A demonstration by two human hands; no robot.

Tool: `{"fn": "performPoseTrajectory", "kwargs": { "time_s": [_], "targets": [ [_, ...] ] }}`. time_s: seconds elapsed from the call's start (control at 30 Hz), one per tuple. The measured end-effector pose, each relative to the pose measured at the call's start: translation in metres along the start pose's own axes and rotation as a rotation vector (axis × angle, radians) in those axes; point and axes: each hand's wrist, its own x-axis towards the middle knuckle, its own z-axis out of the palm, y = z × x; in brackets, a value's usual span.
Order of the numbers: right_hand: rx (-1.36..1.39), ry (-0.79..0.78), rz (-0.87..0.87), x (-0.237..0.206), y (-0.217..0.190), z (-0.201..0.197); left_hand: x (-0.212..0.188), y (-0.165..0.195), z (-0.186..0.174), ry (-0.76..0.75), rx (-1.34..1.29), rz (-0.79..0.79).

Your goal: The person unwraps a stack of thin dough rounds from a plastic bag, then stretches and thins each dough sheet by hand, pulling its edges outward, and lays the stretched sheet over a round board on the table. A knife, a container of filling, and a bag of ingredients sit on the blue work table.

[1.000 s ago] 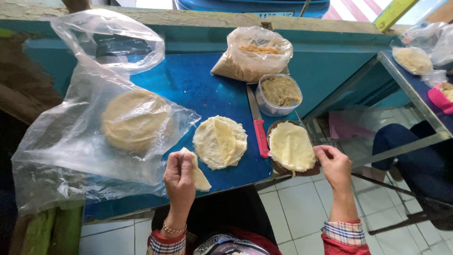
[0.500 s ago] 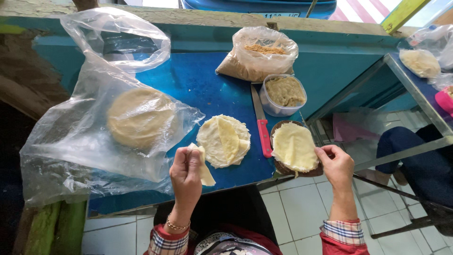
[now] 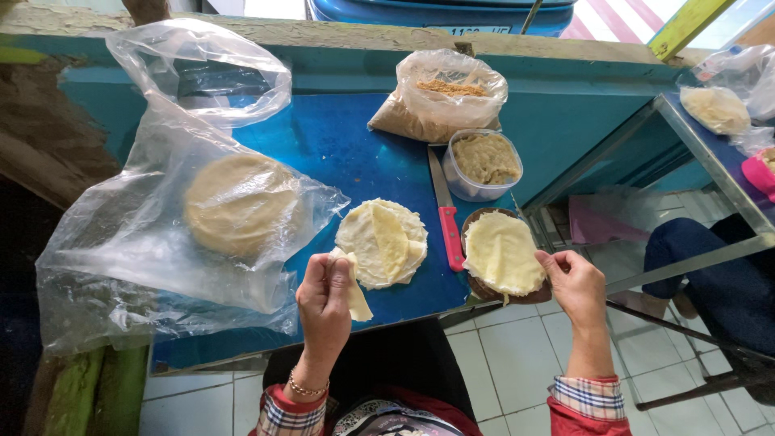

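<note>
**At the blue worktop: two hands on thin dough sheets**

At the near edge of the blue worktop (image 3: 347, 153), the left hand (image 3: 324, 300) is closed around a folded piece of pale dough sheet (image 3: 356, 297), pinching it just above the surface. The right hand (image 3: 577, 284) grips with its fingertips the rim of another thin sheet (image 3: 502, 252), which lies spread over a dark round board (image 3: 484, 287) at the worktop's right corner.

Between the two hands sits a small stack of round sheets (image 3: 381, 242), its top sheet partly folded over. A knife with a red handle (image 3: 450, 236) lies between that stack and the board, blade pointing away.

To the left, a large clear plastic bag (image 3: 161, 242) holds a thicker pile of round sheets (image 3: 240, 202).

Farther back stands a clear tub of brownish filling (image 3: 483, 164), touching the knife blade's side. Behind it, an open plastic bag of brown crumbs (image 3: 444, 101) rests near the teal wall.

At the far right, a second worktop carries a bagged stack of sheets (image 3: 714, 109), with another person's blue-trousered leg (image 3: 710, 266) below it.
</note>
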Motion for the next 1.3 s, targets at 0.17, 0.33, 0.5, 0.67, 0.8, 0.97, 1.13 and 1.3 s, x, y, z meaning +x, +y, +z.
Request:
{"fn": "performPoseTrajectory", "kwargs": {
  "time_s": [0.17,0.33,0.5,0.67,0.8,0.97,1.13,1.3],
  "targets": [
    [0.089,-0.019,-0.033,-0.006,-0.007,-0.002,-0.001,0.002,0.002,-0.011,-0.019,-0.014],
    [0.02,0.113,-0.166,-0.011,-0.012,-0.007,-0.001,0.003,0.002,-0.016,0.014,0.032],
    [-0.036,0.094,-0.108,-0.009,-0.002,-0.007,-0.002,0.002,0.001,-0.026,0.0,0.015],
    [0.454,-0.029,-0.011,0.002,0.03,0.012,-0.003,0.003,0.003,-0.03,0.023,0.051],
    [0.707,-0.092,0.165,0.004,0.047,0.023,0.0,0.011,0.011,-0.069,-0.004,0.023],
    [0.609,0.018,-0.13,-0.014,0.012,0.011,0.005,0.028,0.04,-0.446,0.0,-0.078],
    [1.214,-0.677,-0.352,-0.053,-0.055,0.005,0.014,0.033,0.088,-0.836,-0.33,-0.287],
    [1.414,-0.98,-0.164,-0.074,-0.067,0.02,0.022,0.012,0.089,-0.709,-0.53,-0.678]
  ]
}}
